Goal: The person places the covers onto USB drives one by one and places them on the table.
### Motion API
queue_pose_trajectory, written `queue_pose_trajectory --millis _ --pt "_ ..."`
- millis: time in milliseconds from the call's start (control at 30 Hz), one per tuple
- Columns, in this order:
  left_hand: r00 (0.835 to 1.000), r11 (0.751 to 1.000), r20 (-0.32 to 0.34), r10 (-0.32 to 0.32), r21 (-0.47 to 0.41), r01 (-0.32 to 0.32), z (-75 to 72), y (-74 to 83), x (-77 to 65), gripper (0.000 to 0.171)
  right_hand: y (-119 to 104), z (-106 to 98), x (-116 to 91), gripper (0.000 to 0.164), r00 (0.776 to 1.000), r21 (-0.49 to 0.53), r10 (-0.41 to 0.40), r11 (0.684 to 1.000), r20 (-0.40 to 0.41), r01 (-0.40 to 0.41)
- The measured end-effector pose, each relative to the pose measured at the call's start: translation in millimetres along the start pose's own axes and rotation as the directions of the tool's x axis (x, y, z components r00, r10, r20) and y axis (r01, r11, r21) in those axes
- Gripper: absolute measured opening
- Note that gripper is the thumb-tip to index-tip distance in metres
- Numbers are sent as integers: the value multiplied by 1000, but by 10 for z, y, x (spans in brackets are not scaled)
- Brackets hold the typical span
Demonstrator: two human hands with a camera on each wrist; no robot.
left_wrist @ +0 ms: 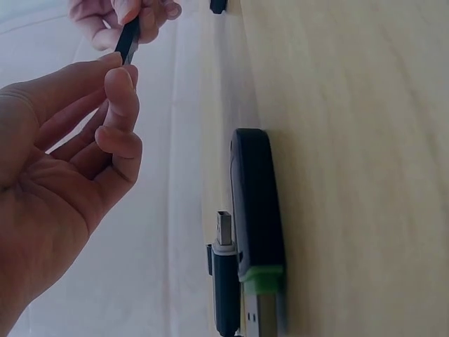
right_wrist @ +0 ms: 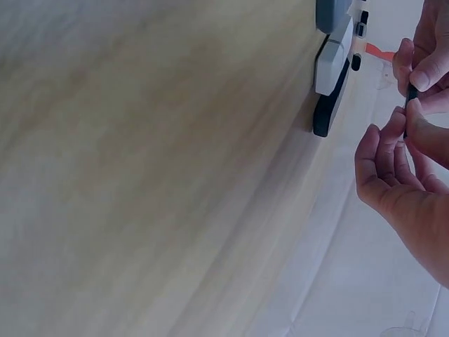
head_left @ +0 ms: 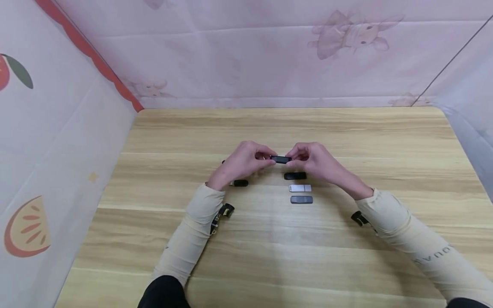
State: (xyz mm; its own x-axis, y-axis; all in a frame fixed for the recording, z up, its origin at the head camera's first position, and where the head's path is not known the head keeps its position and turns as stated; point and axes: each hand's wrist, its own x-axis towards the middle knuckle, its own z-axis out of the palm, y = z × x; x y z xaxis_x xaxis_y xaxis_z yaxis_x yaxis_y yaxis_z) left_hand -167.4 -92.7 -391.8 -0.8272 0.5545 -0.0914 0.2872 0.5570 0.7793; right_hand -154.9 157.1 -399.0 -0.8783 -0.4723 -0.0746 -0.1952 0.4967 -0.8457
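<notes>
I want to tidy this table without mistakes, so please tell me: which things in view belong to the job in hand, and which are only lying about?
In the job:
dark stick, held at both ends

Lying about, though perhaps for the same work:
black stick
white stick
grey stick
green-collared stick
slim stick with bare plug

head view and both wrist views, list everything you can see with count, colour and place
held stick: 1, black, centre of head view
black stick: 1, black, far end of a row
white stick: 1, white, middle of that row
grey stick: 1, grey, near end
USB sticks: at least 2, dark, left of the row, partly hidden
table: 1, light wood, below
fabric walls: 3, pink behind, whitish both sides
wrist devices: 2, black, at the wrists
sleeves: 2, beige, forearms
left hand, right hand: 1 each, bare, pinching the held stick's ends
</notes>
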Motion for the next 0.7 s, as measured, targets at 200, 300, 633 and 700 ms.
queue_pose_trajectory --millis 200,300,633,700 --pt "1000 999 14 1 47 -2 30 63 16 26 4 -63 -26 16 1000 -45 10 999 2 -10" --pt "999 996 29 14 83 -16 47 80 26 31 47 -99 -37 17 1000 -75 20 997 -5 -21" --pt "999 985 -32 -37 166 42 -131 -12 -63 30 250 -153 -74 16 998 -136 56 989 -7 -56" --pt "998 985 -39 -50 164 56 -176 -42 -85 29 267 -154 -75 15 998 -146 61 987 -6 -61"
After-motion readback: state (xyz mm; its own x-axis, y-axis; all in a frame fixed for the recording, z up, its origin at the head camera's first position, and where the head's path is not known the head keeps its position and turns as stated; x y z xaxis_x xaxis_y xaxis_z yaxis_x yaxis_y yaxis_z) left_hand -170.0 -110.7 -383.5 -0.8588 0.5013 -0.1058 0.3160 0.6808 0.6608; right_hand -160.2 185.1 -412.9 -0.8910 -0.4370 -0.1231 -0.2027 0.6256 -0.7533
